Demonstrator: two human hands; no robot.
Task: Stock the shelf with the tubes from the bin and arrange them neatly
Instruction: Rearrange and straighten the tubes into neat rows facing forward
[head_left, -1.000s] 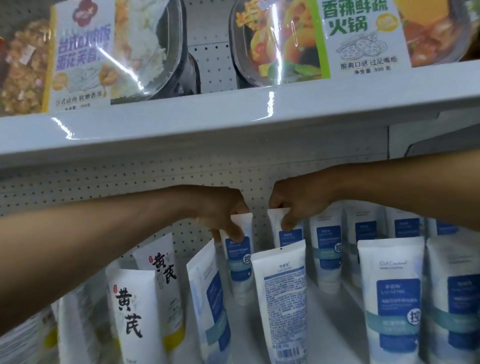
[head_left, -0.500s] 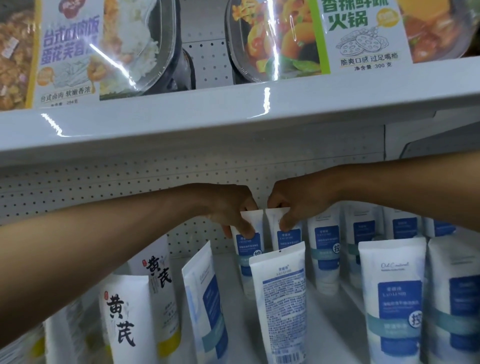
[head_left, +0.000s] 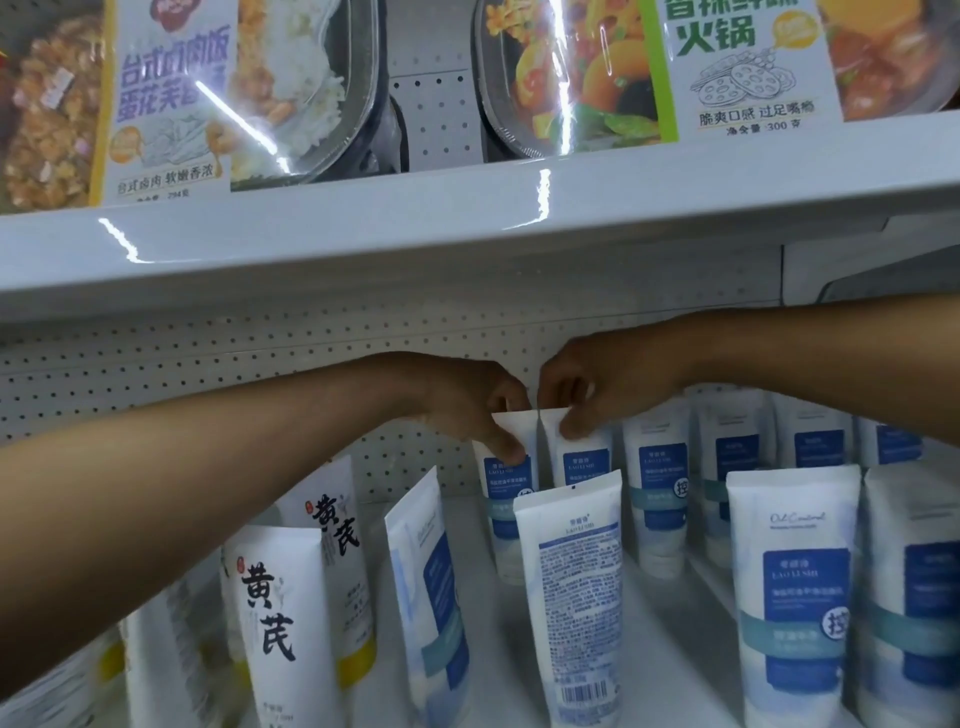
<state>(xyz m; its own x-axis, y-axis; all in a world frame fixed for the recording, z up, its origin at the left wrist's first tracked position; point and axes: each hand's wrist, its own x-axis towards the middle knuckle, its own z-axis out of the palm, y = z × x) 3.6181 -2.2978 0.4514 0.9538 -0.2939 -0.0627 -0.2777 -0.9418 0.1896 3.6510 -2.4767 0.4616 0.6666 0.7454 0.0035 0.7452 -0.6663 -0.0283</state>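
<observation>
tube pair: left tube (head_left: 506, 488) and right tube (head_left: 584, 462), white with blue labels, upright side by side at the back of the lower shelf (head_left: 665, 649), just in front of the pegboard back (head_left: 208, 374)
change: a second ago the left tube stood apart from the right tube; since then brought in, flat top edges now meeting and about level
left hand (head_left: 467, 410): fingers curled over the left tube's top edge, thumb pressed on the upper label, pinching it
right hand (head_left: 587, 387): pinching the flat top of the right tube between thumb and curled fingers
meaning for the task: gap in the back row closed; placement of this pair judged all but done, with only letting go left
back row (head_left: 657, 483): matching tubes running on to the right of the pair, labels forward, close together
barcode tube (head_left: 571, 597): directly in front of the pair, back panel and barcode facing out, hiding the right tube's lower half; probably needs turning
edge-on tube (head_left: 431, 597): left of the barcode tube, turned sideways and leaning; untidy as it stands
front-right tube (head_left: 795, 597): label forward, upright, well placed
yellow-banded tubes (head_left: 280, 623): a different product with black brush lettering, further left, under the left forearm
upper shelf (head_left: 467, 234): ready-meal trays (head_left: 234, 93) on top, not part of the job
bin: not in view, so remaining stock impossible to judge
</observation>
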